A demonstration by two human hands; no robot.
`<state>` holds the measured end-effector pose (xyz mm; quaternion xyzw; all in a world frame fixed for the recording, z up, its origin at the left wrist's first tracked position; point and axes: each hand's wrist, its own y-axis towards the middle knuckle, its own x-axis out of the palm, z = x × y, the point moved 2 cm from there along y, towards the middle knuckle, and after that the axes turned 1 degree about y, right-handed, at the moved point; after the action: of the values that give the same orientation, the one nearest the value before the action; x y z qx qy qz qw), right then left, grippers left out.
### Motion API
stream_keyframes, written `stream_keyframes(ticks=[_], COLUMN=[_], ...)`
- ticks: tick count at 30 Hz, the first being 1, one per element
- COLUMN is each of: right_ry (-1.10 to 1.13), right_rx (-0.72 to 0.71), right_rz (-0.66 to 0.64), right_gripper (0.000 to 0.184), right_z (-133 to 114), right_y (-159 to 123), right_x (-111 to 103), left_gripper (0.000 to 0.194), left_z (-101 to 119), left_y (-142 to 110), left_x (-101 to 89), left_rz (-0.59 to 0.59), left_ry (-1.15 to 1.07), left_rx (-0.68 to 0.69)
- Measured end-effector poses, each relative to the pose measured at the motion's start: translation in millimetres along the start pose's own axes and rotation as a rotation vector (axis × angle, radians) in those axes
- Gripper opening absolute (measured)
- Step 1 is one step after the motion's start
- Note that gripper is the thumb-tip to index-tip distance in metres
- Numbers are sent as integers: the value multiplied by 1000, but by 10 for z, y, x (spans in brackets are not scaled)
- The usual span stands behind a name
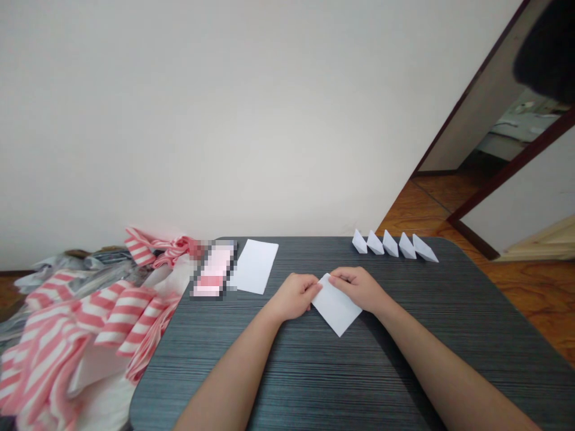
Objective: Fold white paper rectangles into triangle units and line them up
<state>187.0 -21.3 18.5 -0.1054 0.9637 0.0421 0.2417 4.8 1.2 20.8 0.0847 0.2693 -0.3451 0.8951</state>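
Observation:
A folded white sheet of paper (338, 308), diamond-shaped with one corner toward me, is held over the dark table between both hands. My left hand (296, 296) pinches its upper left edge, thumb on top and fingers curled beneath. My right hand (358, 288) grips the upper right edge near the top corner, thumb pressed on the paper. The fingertips behind the paper are hidden. Beyond my right hand, several folded white paper boats (390, 243) stand in a row at the far right edge.
A stack of white paper (256, 266) lies at the table's back left beside a pixelated pinkish rectangle (214, 268). Striped pink-and-white fabric (108, 317) is heaped left of the dark table (314, 383). A wall (251, 120) rises behind; a doorway (476, 149) opens at right.

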Motion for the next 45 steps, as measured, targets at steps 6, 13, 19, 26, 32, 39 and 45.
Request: stream_keyframes(ticks=[6, 13, 19, 26, 32, 39, 45], right_ry=[7, -10, 28, 65, 118, 139, 220], right_rx=[-1, 15, 30, 129, 151, 158, 204], right_rz=[27, 29, 50, 5, -33, -28, -62], right_gripper=[25, 25, 26, 30, 31, 33, 33], right_z=[14, -1, 2, 67, 41, 25, 37], right_y=[7, 17, 6, -15, -37, -61, -51], right_x=[11, 16, 5, 13, -1, -23, -25], left_gripper=[34, 30, 32, 32, 34, 32, 32], left_z=[19, 62, 28, -64, -171, -219, -222], left_y=[3, 5, 3, 31, 61, 80, 97], left_x=[-5, -19, -2, 5, -7, -40, -82], left_rz=[-17, -28, -15, 80, 196, 293, 367], left_ry=[64, 82, -16, -223, -301, -384, -497], left_rx=[29, 34, -10, -96, -111, -101, -108])
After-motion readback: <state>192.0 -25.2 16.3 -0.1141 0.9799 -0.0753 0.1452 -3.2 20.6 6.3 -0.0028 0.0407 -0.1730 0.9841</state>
